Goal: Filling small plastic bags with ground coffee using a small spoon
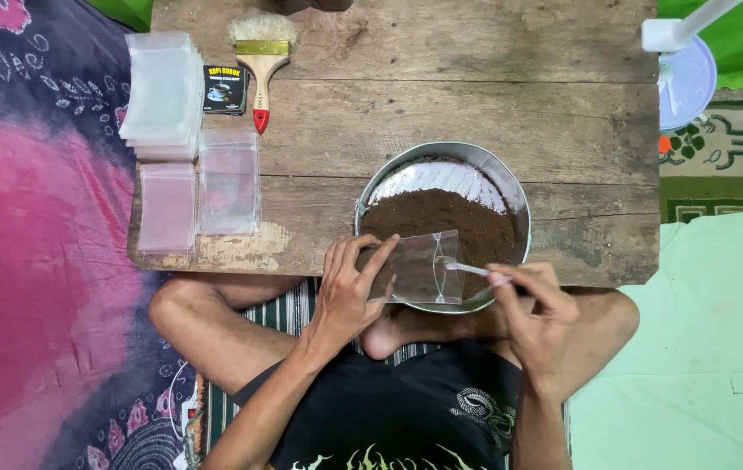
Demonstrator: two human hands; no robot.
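Note:
My left hand (347, 287) holds a small clear plastic bag (419, 267) open over the near rim of a round metal bowl (511, 187). The bowl is part filled with dark brown powder (450, 218). My right hand (532, 309) pinches a small clear plastic spoon (463, 267) whose tip sits at the mouth of the bag. Both hands hover at the near edge of the low wooden table (493, 104).
Stacks of clear plastic bags (163, 91) and two flat piles (228, 178) lie at the table's left edge. A small black packet (225, 89) and a red-handled brush (262, 61) lie behind them. A white fan base (685, 70) stands at the right. My crossed legs are under the table.

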